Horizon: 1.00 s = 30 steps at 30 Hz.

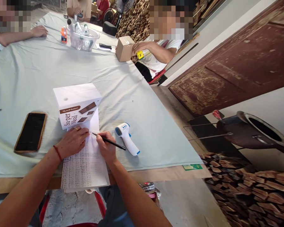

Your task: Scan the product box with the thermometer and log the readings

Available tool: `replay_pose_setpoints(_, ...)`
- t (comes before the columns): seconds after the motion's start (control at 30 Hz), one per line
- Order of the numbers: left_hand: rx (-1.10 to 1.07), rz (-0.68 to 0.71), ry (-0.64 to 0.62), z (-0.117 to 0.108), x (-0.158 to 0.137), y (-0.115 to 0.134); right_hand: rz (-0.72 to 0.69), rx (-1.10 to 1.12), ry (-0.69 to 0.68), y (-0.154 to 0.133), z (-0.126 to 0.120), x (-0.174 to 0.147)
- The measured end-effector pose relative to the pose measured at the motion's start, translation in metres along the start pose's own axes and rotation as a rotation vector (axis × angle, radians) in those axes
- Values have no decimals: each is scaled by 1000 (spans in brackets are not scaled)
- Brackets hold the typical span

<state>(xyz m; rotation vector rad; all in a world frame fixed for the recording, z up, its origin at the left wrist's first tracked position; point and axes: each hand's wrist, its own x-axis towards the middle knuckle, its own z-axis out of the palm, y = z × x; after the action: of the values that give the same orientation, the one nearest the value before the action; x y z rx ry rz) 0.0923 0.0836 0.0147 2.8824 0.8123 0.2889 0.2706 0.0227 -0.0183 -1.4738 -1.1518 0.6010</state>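
Note:
My right hand (106,145) grips a black pen (112,142), its tip on or just over a handwritten sheet of paper (85,170). My left hand (73,142) lies flat on that paper, fingers stretched out beside the pen tip, with a ring and a red wrist cord. Lines of writing cover the sheet, which reaches past the table's near edge. A white "Super Meal" box (78,105) stands just beyond my left fingers and covers part of the paper. To the right of my right hand lies a white and blue infrared thermometer (127,138).
A phone (30,132) lies at left on the cloth-covered table (156,132). Farther off are a plastic basket of bottles (81,41) and an orange object (63,35). A co-worker's hand touches a cardboard box (124,50) near a yellow tape measure (140,55). Firewood (255,192) is stacked lower right.

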Motion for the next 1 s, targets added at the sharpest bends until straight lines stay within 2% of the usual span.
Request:
replay_pose_setpoints(0.17,4,16,32,2,-1,-1,-13,2,-13,0,1,0)
replay_pose_setpoints(1.0,-9,12,13,0,1,-1,-16,-32,-24,2,1,0)
